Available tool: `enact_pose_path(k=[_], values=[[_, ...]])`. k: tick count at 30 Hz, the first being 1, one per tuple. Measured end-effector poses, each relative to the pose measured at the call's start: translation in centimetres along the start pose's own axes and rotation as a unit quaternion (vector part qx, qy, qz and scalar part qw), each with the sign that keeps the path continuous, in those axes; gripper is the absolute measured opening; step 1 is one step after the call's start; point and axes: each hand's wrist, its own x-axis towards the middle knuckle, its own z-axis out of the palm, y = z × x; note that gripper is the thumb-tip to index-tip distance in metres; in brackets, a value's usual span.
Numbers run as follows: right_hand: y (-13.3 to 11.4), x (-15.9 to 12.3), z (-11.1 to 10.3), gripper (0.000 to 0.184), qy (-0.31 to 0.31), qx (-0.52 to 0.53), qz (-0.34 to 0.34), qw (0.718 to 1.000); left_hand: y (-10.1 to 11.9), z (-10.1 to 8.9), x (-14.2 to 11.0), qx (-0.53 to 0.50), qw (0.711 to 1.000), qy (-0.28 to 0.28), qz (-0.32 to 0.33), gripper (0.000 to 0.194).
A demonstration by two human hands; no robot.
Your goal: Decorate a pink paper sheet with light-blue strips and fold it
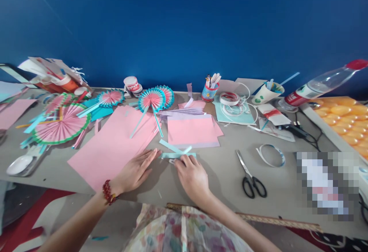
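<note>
A light blue paper strip (172,155) lies on the grey table in front of me. A second light blue strip (169,146) sits just behind it at a slant. My right hand (193,177) has its fingers bent and pressed together on the front strip, with a small whitish piece showing under the fingertips. At the strip's left end, my left hand (133,173) lies with fingers stretched out, partly over a large pink paper sheet (106,148). Pleated pink-and-blue paper fans (152,100) with stick handles rest behind the hands.
Scissors (250,179) with black handles lie to the right, near a tape ring (271,155). Behind are stacked pink and purple papers (191,129), a pen cup (209,91), a paper cup (267,93) and a plastic bottle (316,87). A larger fan (61,125) lies left.
</note>
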Motion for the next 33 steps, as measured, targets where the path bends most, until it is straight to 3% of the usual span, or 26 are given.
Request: enact_pose_path(k=[17, 33], values=[[-1.3, 0.9, 0.4, 0.005, -0.019, -0.012, -0.011, 1.0, 0.4, -1.2, 0.0, -0.069, 0.996, -0.038, -0.038, 0.073], [-2.2, 1.6, -0.5, 0.011, -0.074, -0.021, -0.014, 0.997, 0.5, -1.7, 0.1, -0.127, 0.988, -0.066, -0.062, 0.085]])
